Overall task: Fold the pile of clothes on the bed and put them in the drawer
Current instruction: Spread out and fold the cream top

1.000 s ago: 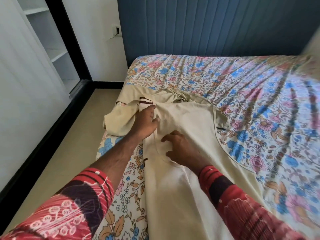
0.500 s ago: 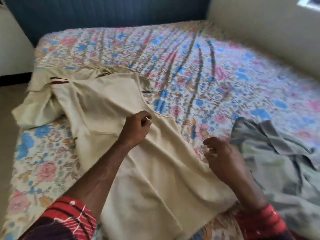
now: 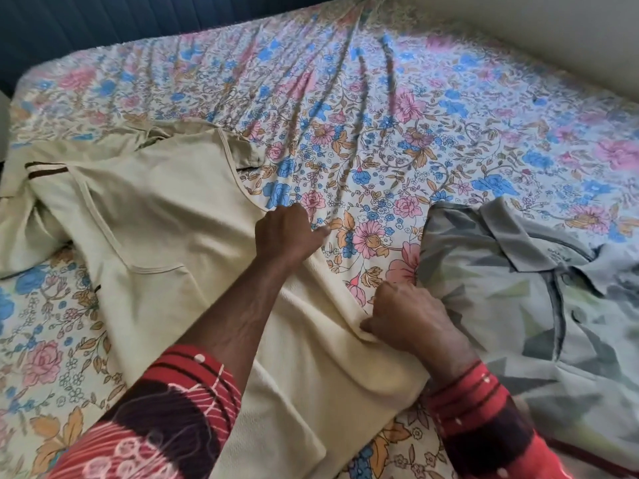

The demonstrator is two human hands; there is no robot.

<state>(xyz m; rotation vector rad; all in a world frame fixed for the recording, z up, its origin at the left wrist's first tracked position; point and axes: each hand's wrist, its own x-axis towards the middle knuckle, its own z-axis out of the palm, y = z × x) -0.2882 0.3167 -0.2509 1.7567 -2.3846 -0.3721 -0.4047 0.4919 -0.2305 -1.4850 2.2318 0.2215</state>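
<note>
The floral bed (image 3: 397, 108) carried a cream garment (image 3: 166, 236), its long axis running from near edge up-left toward the headboard. Beside it lay a grey shirt (image 3: 539, 299). Left hand (image 3: 288, 233) and right hand (image 3: 408, 318) gripped the cream garment's right edge, fingers curled.

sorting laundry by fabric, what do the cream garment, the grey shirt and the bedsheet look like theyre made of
Cream garment: seems a soft matte knit, perhaps cotton; a fine ribbed texture shows near the hem, and it drapes in loose folds.
Grey shirt: looks thinner and smoother, with a faint sheen and printed angular shapes, possibly a synthetic blend; the frame is too soft to settle it.
Bedsheet: thin woven floral print, likely cotton, creasing finely.
</note>
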